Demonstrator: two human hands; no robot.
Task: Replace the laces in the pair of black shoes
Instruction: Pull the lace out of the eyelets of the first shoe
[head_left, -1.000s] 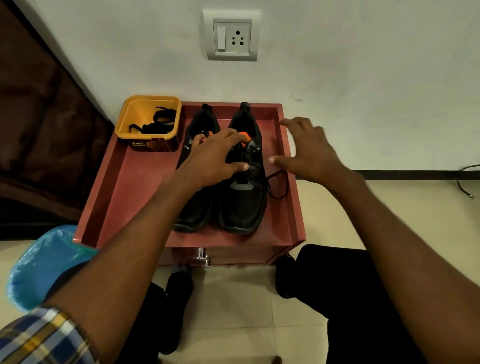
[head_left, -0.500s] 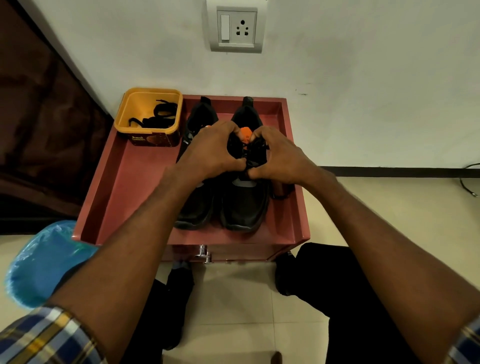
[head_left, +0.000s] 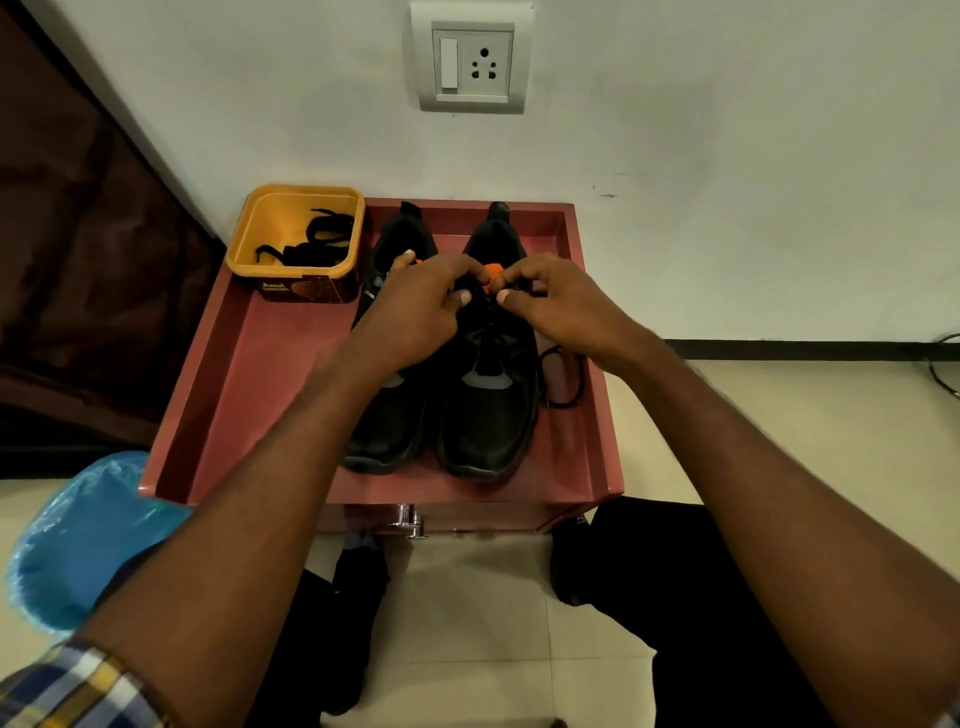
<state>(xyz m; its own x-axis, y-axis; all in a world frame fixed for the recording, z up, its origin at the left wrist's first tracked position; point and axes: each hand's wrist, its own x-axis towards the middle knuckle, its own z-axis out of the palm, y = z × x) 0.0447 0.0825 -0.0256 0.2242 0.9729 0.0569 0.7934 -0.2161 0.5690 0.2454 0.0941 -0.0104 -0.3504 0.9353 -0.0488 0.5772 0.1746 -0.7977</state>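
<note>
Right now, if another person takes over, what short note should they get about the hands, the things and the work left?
Left hand and right hand: both pinch the lace at the top of the right shoe.
Left shoe stands beside it on the red tray.
Loose black laces lie in the yellow tub.
A lace loop hangs off the right shoe.
Done: nothing clearly finished.
Left: relace both shoes.

shoes (head_left: 441, 405) on tray (head_left: 249, 374), tub (head_left: 296, 234) left

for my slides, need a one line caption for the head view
Both hands, left and right, work the lace at the top of the right black shoe on a red tray.
</note>
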